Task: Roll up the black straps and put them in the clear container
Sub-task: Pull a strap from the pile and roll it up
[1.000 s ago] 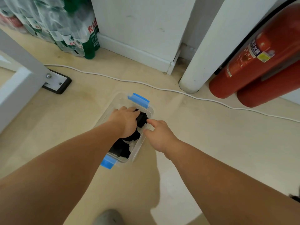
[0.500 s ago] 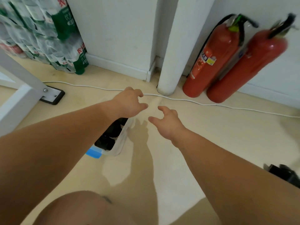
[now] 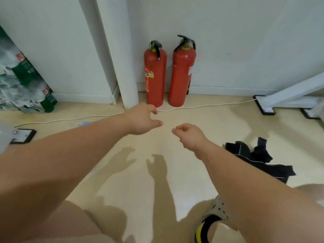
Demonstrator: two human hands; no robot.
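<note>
A loose pile of black straps (image 3: pixel 259 159) lies on the beige floor at the right, just beyond my right forearm. My left hand (image 3: pixel 142 120) hovers above the floor in the middle with relaxed fingers, holding nothing. My right hand (image 3: pixel 190 135) hangs beside it with loosely curled fingers, also holding nothing. Both hands are well to the left of the straps. Of the clear container only a blue clip (image 3: pixel 85 123) shows above my left forearm; the rest is hidden behind that arm.
Two red fire extinguishers (image 3: pixel 155 74) stand against the wall beside a white pillar (image 3: pixel 121 58). A white cable (image 3: pixel 201 106) runs along the floor. Packed water bottles (image 3: pixel 22 85) sit at the left. White frame legs with black feet (image 3: pixel 265 106) stand at both sides.
The view swung right, away from the container. Both hands lifted out of and off the container and now hover over the floor; the black strap pile came into sight at the right.
</note>
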